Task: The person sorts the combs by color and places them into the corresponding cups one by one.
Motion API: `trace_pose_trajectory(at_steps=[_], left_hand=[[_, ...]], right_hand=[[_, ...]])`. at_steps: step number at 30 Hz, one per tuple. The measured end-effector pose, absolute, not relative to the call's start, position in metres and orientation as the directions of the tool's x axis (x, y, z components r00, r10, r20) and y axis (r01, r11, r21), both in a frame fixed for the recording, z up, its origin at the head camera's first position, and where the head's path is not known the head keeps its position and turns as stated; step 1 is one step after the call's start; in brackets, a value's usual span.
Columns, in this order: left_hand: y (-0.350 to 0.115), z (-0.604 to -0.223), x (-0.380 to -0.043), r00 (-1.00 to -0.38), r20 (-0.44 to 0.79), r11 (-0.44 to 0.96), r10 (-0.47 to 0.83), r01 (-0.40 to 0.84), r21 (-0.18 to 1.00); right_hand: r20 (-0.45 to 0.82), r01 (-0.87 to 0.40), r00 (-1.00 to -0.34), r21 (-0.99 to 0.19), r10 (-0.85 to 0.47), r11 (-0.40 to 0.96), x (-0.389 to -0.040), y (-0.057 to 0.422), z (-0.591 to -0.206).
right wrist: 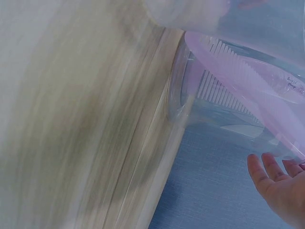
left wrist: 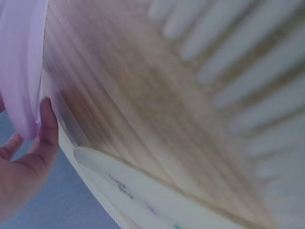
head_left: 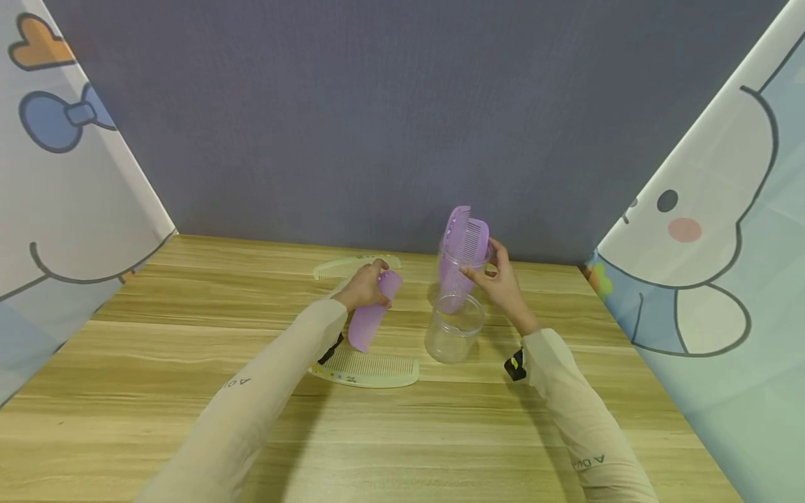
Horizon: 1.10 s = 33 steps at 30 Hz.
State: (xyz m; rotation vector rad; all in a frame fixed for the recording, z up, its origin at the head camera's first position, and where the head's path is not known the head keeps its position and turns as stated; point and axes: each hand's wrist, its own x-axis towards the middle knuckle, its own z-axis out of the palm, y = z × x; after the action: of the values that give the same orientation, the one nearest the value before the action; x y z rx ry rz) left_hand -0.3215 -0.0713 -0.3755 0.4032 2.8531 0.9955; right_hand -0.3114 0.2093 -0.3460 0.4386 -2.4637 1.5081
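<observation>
At eight and four o'clock, taking the gap between the hands as the dial's centre, two pale sleeves reached in over the worktop. Nearest lay a pale green comb, toward seven o'clock, its long axis close to nine-to-three, teeth facing twelve. A clear cup stood mouth up at four.

Beyond that comb, at nine, the left hand pinched a purple comb near its upper end; its long axis ran from one to seven, and whether the lower end met the wood could not be told. The right hand, at two, grasped a second cup near the rim, thumb in front and fingers behind. Two purple combs stood inside: the left one pointed just past twelve, the right one toward one. At ten, partly behind the left hand, another pale comb lay nearly nine-to-three, teeth facing six.

Open wood spread left and right of the arms, widest toward eight; the side edges narrowed toward cartoon-printed panels, and the far edge met a grey panel, with the second cup close to it.
</observation>
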Motion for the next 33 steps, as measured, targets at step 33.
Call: trace_pose_trajectory(at_steps=[33], left_hand=[[-0.079,-0.339,-0.329,-0.971,0.149,0.575,0.187,0.231,0.785]], right_hand=[[0.347,-0.372,-0.928,-0.831,-0.137,0.413,-0.31,0.209,-0.346]])
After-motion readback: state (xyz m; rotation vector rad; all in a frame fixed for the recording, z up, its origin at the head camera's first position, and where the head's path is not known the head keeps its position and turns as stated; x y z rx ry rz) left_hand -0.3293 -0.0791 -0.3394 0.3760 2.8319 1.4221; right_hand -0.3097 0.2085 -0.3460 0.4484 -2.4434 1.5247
